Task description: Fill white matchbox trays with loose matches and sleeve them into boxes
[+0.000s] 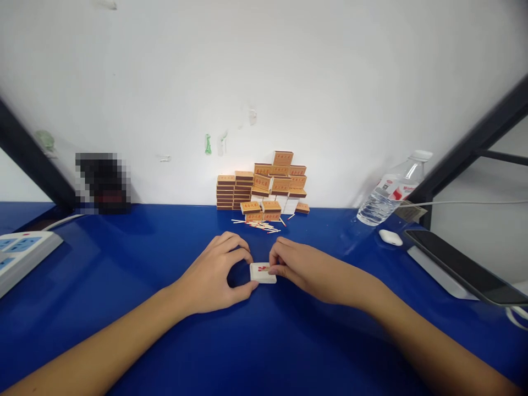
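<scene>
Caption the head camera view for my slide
Left hand holding a white tray, right hand at its red-tipped matches, on a blue table before stacked matchboxes.

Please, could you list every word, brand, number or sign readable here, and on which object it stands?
No text can be quoted with certainty.
Stacked matchboxes: reddish characters, too small and blurred to read.
Bottle label: red-and-white print, too blurred to read.
Power strip: a small red spot, no readable lettering.
Small white tray: no lettering seen.
</scene>
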Motion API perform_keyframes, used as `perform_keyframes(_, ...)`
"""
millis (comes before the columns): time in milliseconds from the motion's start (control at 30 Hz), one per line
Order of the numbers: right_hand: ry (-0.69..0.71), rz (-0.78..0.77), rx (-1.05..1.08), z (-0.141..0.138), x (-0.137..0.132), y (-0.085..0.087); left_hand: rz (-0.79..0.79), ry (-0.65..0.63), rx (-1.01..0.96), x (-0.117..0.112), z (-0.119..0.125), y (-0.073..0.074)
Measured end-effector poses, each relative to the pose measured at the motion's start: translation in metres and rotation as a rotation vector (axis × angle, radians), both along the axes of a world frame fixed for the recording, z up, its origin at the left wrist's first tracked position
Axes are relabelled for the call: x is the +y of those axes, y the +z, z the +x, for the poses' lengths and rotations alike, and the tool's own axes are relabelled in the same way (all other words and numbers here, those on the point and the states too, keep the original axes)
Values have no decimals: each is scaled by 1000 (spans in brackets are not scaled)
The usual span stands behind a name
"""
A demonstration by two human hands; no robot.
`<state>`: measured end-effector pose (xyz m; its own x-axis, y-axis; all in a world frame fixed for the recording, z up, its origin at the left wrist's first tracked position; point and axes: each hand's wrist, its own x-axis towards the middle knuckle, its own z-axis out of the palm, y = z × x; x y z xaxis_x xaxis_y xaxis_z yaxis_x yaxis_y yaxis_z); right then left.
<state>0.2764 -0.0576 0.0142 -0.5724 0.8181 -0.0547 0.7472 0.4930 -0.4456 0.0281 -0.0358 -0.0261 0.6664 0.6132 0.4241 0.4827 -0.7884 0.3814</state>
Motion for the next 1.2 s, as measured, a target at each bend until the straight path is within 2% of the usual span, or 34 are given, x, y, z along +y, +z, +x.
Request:
perform_keyframes(267,77,214,-181,-16,-5,-10,3,-37,-26,1,1,-1)
perform_keyframes(400,77,162,-166,-16,-5,-10,7,-52,-42,1,0,-1)
perform_keyframes(567,39,35,-1,-6,-4,-3,-2,-51,-53,2,0,-1)
perform_keyframes(767,42,51,13,7,2,-3,-18,-55,-36,1,-2,-1)
perform_keyframes(1033,48,26,-19,0,-1,-5,-28,-65,-54,1,-1,-2)
perform_keyframes(1200,69,42,47,-1,-1,-6,-34,-57,-52,1,0,-1)
